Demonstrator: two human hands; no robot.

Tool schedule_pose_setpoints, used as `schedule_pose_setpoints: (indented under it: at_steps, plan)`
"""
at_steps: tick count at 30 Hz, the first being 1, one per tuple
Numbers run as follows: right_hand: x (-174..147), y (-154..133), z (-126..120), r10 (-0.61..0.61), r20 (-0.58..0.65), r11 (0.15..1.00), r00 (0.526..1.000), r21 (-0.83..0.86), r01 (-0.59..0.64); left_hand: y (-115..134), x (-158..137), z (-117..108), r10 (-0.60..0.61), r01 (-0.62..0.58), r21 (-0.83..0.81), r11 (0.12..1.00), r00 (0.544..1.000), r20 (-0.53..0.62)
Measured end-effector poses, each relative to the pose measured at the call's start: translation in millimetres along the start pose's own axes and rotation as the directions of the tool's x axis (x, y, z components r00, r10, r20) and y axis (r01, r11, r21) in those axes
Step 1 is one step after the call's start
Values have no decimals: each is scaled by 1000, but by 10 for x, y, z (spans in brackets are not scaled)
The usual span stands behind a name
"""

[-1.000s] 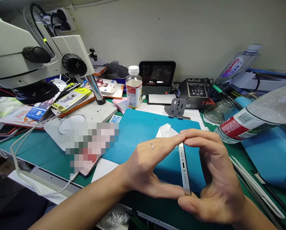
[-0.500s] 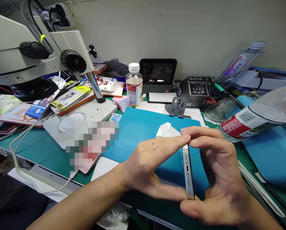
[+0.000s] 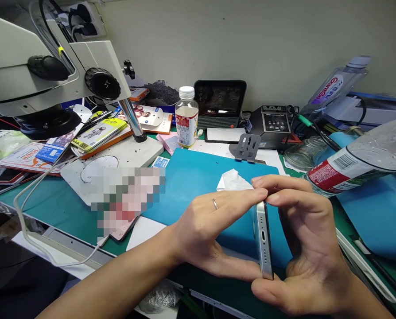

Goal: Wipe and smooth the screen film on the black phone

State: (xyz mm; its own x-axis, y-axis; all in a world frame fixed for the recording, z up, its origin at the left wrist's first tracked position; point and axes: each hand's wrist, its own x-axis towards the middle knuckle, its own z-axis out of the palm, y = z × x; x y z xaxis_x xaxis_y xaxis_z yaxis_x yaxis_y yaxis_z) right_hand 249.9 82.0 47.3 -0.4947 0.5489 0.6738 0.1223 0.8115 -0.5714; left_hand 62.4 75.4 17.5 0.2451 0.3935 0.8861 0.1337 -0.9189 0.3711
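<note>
A silver smartphone [image 3: 264, 239] is held on edge, its charging port and speaker holes facing me. My left hand [image 3: 214, 230], with a ring on one finger, grips it from the left, fingertips at the top corner and thumb at the bottom corner. From the right, my right hand [image 3: 304, 239] pinches the same two corners, thumb below and fingers above. The phone's screen and back are mostly turned out of sight. Beneath and behind it lies a blue mat [image 3: 191, 186] with a crumpled white tissue [image 3: 233, 180] on it.
A microscope [image 3: 68, 84] stands at left over its pale base. Another phone [image 3: 121, 230], partly blurred out, lies there with a white cable. Farther back are a juice bottle [image 3: 186, 117], a display screen [image 3: 220, 99] and a grey phone stand [image 3: 247, 148]. A large water bottle [image 3: 357, 161] leans at right.
Both hands and the smartphone have shifted very slightly to the right in view, and the phone's edge is turned a little. The grip stays the same.
</note>
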Motion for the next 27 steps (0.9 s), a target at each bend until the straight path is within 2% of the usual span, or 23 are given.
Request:
schedule_pose_setpoints:
  at_steps: [17,27]
  plan:
    - [14,-19,12,23,-31,1000,999,3,-23,-1,-19,-13,-23,23,-8,1000,999,27]
    - [2,-4,22,25,-52,1000,998,8,-24,-2,-9,-16,-13,13,10,1000,1000,6]
